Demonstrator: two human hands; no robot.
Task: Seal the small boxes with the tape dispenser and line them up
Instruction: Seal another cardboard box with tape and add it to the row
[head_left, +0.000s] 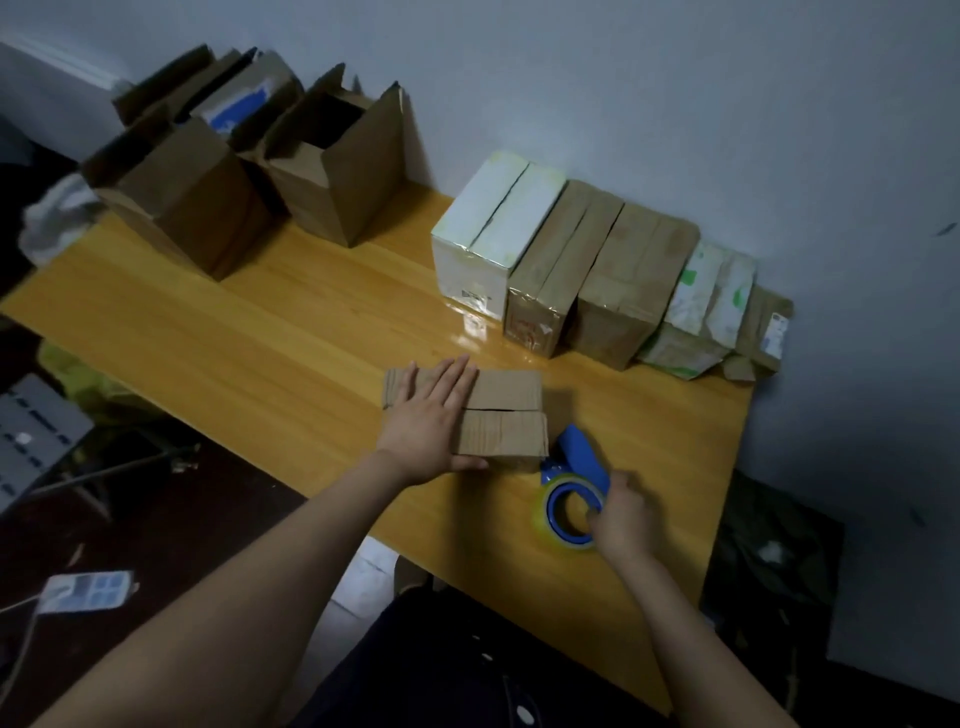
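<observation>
— Fingers (452, 382) first: lying straight, pressing flat w/ L hand (428, 434) on small box (501, 415), holding flaps down
— And R hand (623, 519)?
— Curling round tape dispenser (571, 491), gripping at roll, just beside box's near-right corner, down on table (260, 338)
— Step?
— Judging: getting ready for taping centre seam; not looking sealed yet, showing gap btwn flaps
— Next?
— Prob. needing to lift dispenser, stick tape end over box's side, then drag along seam while pinning flaps w/ L hand
— Then lining up?
— Yes, sliding it over beside row of sealed boxes (597, 270) standing along wall (675, 104), far right of table
— Surface & room?
— Working on glossy yellow wood; seeing open boxes (234, 176) at back-left, plain pale wall behind, dim floor w/ clutter on left, too blurry for telling more; dark bag-like thing at right, not telling what
</observation>
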